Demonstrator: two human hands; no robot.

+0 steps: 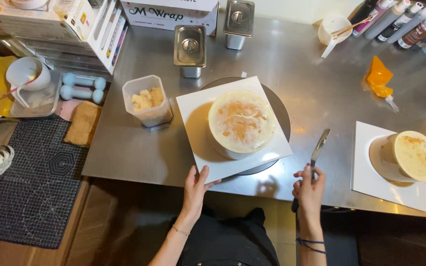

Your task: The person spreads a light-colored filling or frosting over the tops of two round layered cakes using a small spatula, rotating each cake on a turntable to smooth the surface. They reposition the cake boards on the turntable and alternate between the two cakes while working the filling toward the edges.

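Note:
A round cake point(241, 123) with cream and orange-brown smears on top sits on a white square board point(200, 148), which rests on a dark turntable point(283, 114). My left hand point(195, 186) grips the board's near edge with the thumb on top. My right hand point(310, 188) holds a metal palette knife point(319, 146) by its handle, blade pointing up and away, to the right of the board and clear of the cake.
A second cake point(410, 156) stands on a white board point(371, 189) at the right. A plastic tub of crumbs point(148, 101), two lidded steel containers point(190, 50), an orange piping bag point(379, 78), bottles point(405, 22) and boxes point(55, 19) line the steel table point(124, 148).

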